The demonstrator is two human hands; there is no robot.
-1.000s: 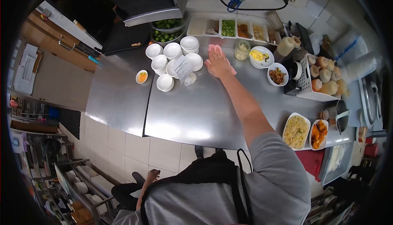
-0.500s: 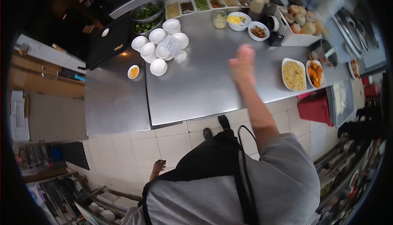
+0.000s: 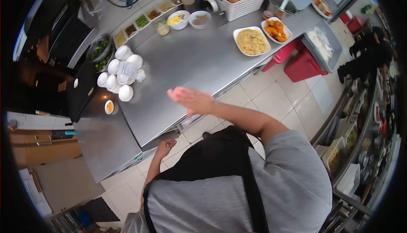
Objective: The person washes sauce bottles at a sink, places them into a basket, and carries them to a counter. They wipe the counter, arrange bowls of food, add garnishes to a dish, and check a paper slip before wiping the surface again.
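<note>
My right hand [image 3: 193,100] is stretched out over the front edge of the steel counter [image 3: 169,63], fingers extended, with nothing visible in it. Low by my left side, just off the counter's front edge, my left hand [image 3: 166,147] has its fingers loosely curled, and I see nothing in it. Stacks of small white dishes [image 3: 113,66] stand to the left, with a clear plastic packet [image 3: 127,70] lying on them. Near these is a small dish with orange food [image 3: 109,107]. A white dish of yellowish chopped food [image 3: 253,41] and one of orange pieces [image 3: 277,30] sit at the right.
Along the back are a bowl of yellow food [image 3: 178,19], another white bowl [image 3: 200,19], a jar [image 3: 162,27] and a white basket of bottles [image 3: 239,8]. Red bins [image 3: 302,65] stand below the counter's right end. A person in dark clothes [image 3: 371,51] is at the far right.
My right hand has come back from over the counter's middle to its front edge, swinging left. My left hand has risen slightly. The view has turned, so the counter appears slanted.
</note>
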